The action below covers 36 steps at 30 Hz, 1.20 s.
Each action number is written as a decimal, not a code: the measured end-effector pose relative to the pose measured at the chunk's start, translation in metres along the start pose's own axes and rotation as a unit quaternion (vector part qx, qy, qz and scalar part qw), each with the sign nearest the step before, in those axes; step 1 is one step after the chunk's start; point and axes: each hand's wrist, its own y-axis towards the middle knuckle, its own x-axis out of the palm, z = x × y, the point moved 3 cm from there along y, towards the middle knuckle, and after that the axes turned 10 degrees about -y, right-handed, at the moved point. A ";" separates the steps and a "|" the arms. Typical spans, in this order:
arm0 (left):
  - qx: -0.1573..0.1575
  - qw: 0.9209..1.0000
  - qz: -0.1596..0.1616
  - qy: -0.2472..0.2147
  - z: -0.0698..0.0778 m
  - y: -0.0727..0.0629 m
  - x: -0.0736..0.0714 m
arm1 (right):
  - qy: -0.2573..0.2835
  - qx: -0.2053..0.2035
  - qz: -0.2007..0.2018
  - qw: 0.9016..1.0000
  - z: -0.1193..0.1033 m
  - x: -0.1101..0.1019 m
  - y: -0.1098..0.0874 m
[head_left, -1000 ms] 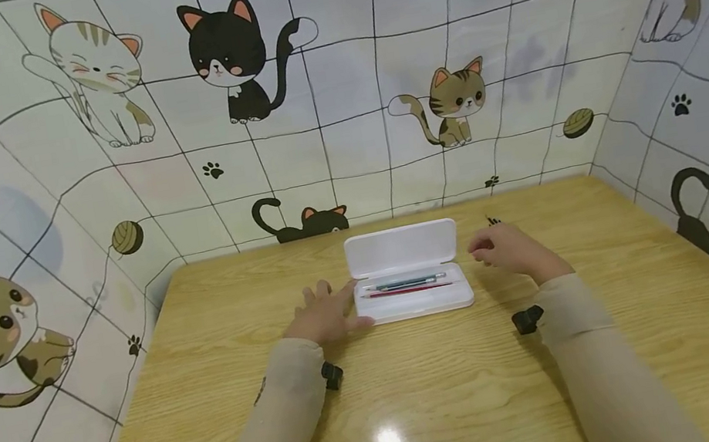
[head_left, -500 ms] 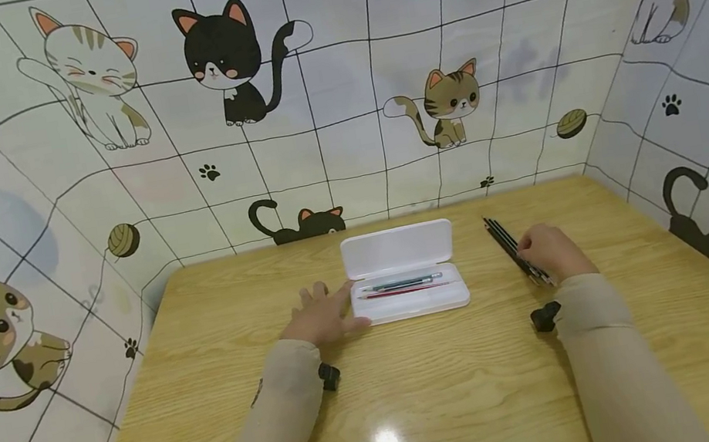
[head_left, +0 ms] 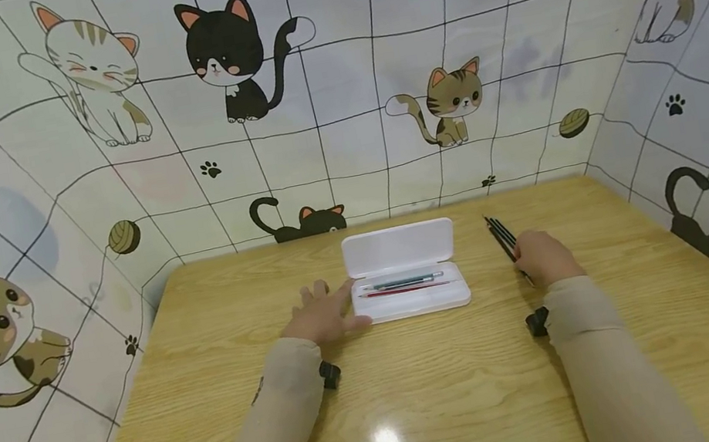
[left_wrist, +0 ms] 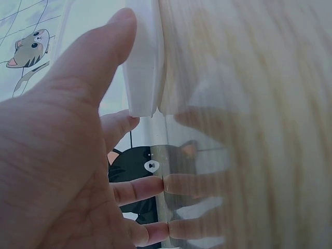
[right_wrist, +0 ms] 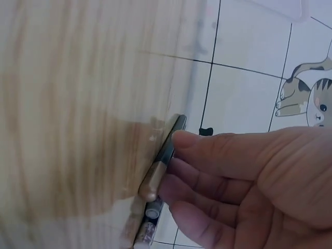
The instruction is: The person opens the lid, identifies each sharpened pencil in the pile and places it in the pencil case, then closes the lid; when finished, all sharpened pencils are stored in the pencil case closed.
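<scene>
In the head view an open white pencil case [head_left: 414,308] lies on the wooden table, its lid [head_left: 399,248] raised at the back. A teal pencil [head_left: 403,282] and a thin red pencil [head_left: 401,290] rest inside. My left hand [head_left: 322,319] is spread at the case's left end, thumb at the front corner and index finger at the side. To the right, my right hand [head_left: 546,257] pinches a dark pencil [right_wrist: 165,150] with a copper-coloured end between thumb and fingers. Other dark pencils [head_left: 504,229] lie beside it, partly hidden by the hand.
The wooden tabletop [head_left: 453,392] stretches in front of both arms. Behind and at the sides stands a white wall covering [head_left: 355,142] with cat drawings. Each sleeve cuff has a small black camera [head_left: 330,374] at the wrist.
My right hand has moved from beside the case to the dark pencils at the right, then slightly left onto the leftmost one. The left hand stays at the case.
</scene>
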 end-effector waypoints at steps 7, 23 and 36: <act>0.006 1.000 0.009 0.003 0.003 -0.002 -0.002 | -0.016 0.054 -0.020 0.998 -0.012 0.000 -0.008; 0.000 1.000 0.003 -0.004 0.002 0.000 -0.001 | -0.021 0.082 -0.022 0.996 -0.012 0.008 -0.002; 0.002 1.000 0.004 -0.001 0.003 -0.002 -0.001 | -0.011 0.076 -0.016 0.997 -0.015 0.010 -0.003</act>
